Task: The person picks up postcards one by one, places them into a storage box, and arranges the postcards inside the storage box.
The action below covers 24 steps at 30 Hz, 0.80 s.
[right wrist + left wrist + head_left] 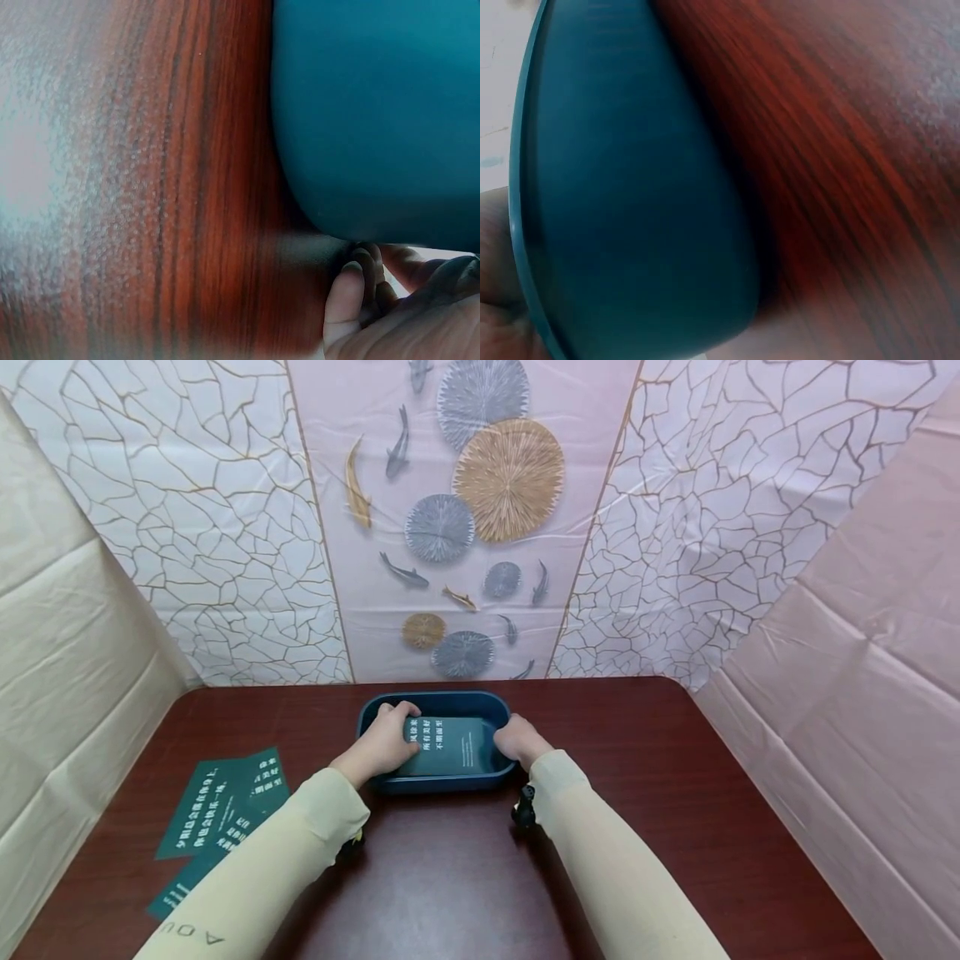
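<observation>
A dark teal oblong tub [442,785] stands toward the back of the table. Inside it lies a green card [453,747] printed with white characters. My left hand [381,745] reaches over the tub's left end and holds the card's left side between thumb and fingers. In the left wrist view the tub wall [630,180] hides most of that hand [502,277]. At the tub's right end, my right hand [520,740] grips the rim. The right wrist view shows the right hand's [405,307] fingers curled by the tub's outer wall [375,120].
Several green cards [217,806] with white characters lie overlapping at the left of the dark red wooden table [450,877], partly behind the left sleeve [262,868]. A patterned cloth backdrop [457,585] rises behind the table, and pale cloth walls [840,660] flank it.
</observation>
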Available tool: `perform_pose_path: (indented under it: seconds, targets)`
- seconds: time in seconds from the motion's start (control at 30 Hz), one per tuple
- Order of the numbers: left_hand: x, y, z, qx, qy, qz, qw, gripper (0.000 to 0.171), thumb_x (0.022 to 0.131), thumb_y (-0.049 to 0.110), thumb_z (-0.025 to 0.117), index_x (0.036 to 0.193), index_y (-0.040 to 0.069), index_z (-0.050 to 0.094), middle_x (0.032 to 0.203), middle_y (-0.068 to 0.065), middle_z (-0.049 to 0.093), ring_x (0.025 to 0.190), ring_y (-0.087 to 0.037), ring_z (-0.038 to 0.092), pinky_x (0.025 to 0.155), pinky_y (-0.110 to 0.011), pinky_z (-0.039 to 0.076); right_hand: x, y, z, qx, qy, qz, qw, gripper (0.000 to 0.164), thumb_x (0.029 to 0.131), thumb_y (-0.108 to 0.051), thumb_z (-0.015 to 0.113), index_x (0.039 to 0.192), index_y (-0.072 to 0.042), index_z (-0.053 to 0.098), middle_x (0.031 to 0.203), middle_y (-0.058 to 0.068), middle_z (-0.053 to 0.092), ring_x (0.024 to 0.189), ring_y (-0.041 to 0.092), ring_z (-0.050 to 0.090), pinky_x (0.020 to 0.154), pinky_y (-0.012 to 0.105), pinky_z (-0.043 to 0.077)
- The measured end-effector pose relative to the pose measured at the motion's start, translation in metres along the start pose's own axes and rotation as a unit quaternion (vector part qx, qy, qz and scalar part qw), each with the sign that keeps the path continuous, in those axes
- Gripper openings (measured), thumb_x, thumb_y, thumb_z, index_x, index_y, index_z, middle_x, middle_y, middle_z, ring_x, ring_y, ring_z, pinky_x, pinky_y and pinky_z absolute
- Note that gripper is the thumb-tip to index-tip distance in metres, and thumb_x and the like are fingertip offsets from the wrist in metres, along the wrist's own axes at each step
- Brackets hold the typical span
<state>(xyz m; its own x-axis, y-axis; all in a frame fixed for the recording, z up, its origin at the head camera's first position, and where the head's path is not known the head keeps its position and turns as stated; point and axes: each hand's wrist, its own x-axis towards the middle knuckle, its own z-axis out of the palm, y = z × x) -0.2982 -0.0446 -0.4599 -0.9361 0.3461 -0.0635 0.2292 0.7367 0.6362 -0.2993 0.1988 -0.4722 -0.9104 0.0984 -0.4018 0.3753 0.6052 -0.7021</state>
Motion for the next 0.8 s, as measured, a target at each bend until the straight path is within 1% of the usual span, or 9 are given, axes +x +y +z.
perform_pose_path:
  seconds: [0.1,0.17,0.27,0.4,0.63,0.8]
  targets:
    - [0.0005,0.0004,0.0026,0.020,-0.013,-0.018,0.9996,0.051,0.088,0.018,0.072,0.131,0.008,0.048,0.127,-0.021,0.032,0.102,-0.028,0.053,0.088,-0.042,0.046,-0.0006,-0.0004,0.0001,0.002,0.000,-0.004,1.000,0.060,0.099,-0.009,0.044,0.152,0.002,0.018,0.153,0.017,0.029,0.130,0.033,0.036,0.103,0.054,0.035]
    - [0.0013,0.0006,0.0042,0.030,-0.019,-0.025,0.9991,0.049,0.088,0.018,0.072,0.130,0.007,0.048,0.128,-0.021,0.030,0.103,-0.028,0.054,0.088,-0.041,0.046,-0.0004,-0.0005,0.0004,-0.001,0.000,-0.005,1.000,0.060,0.099,-0.009,0.044,0.152,0.002,0.018,0.153,0.017,0.029,0.130,0.032,0.037,0.103,0.054,0.036]
    - [0.0023,0.0010,0.0058,0.051,-0.024,-0.022,0.9982,0.049,0.089,0.018,0.071,0.130,0.006,0.049,0.128,-0.021,0.032,0.105,-0.028,0.053,0.088,-0.042,0.046,0.0003,-0.0009,0.0009,-0.005,0.001,-0.004,1.000,0.060,0.099,-0.009,0.043,0.152,0.002,0.017,0.153,0.017,0.028,0.132,0.033,0.035,0.104,0.054,0.035]
    - [0.0012,0.0018,0.0070,0.076,-0.035,-0.013,0.9964,0.053,0.089,0.017,0.069,0.135,0.004,0.049,0.127,-0.022,0.036,0.108,-0.032,0.048,0.089,-0.044,0.044,0.0007,-0.0022,0.0021,-0.005,0.001,0.000,1.000,0.061,0.100,-0.010,0.043,0.153,0.001,0.016,0.155,0.017,0.026,0.135,0.033,0.033,0.104,0.053,0.034]
    - [0.0010,0.0028,0.0070,0.098,-0.056,-0.010,0.9936,0.055,0.089,0.018,0.068,0.139,0.004,0.050,0.129,-0.023,0.037,0.108,-0.035,0.042,0.093,-0.048,0.040,0.0018,-0.0019,0.0023,-0.005,0.004,0.009,1.000,0.061,0.100,-0.011,0.044,0.153,0.000,0.017,0.154,0.016,0.027,0.133,0.032,0.034,0.103,0.053,0.035]
    - [0.0035,0.0036,0.0088,0.105,-0.070,-0.025,0.9917,0.054,0.090,0.021,0.069,0.139,0.009,0.051,0.132,-0.022,0.037,0.104,-0.034,0.040,0.090,-0.047,0.040,0.0026,-0.0002,0.0009,-0.004,0.004,0.006,1.000,0.060,0.100,-0.011,0.044,0.152,0.001,0.017,0.154,0.018,0.027,0.133,0.032,0.035,0.103,0.054,0.036]
